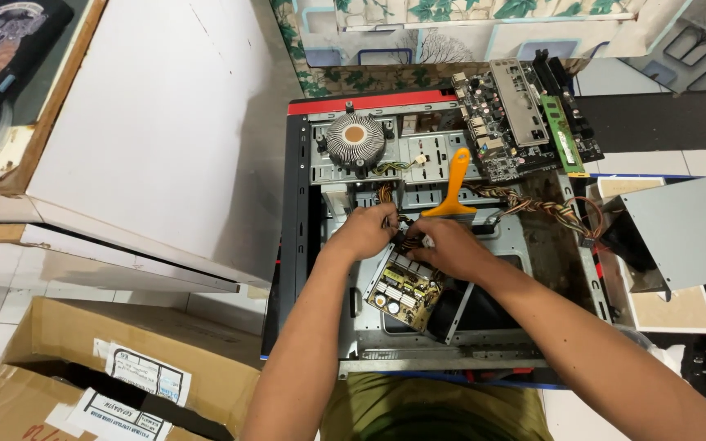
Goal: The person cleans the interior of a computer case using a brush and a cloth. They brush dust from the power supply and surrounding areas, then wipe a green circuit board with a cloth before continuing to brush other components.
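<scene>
At frame centre, a cable bundle (402, 233) is pinched by the left hand (363, 233) and right hand (443, 245) above the bared circuit board (402, 290); the motherboard (525, 114) is already out.

Small green circuit board (403, 291), crowded with yellow blocks, a copper coil and dark round capacitors; tilted, propped at an angle inside the open grey computer case (484, 343), roughly at its middle; far edge joined to a bundle of dark wires (406, 233), pinched there between both hands.
</scene>
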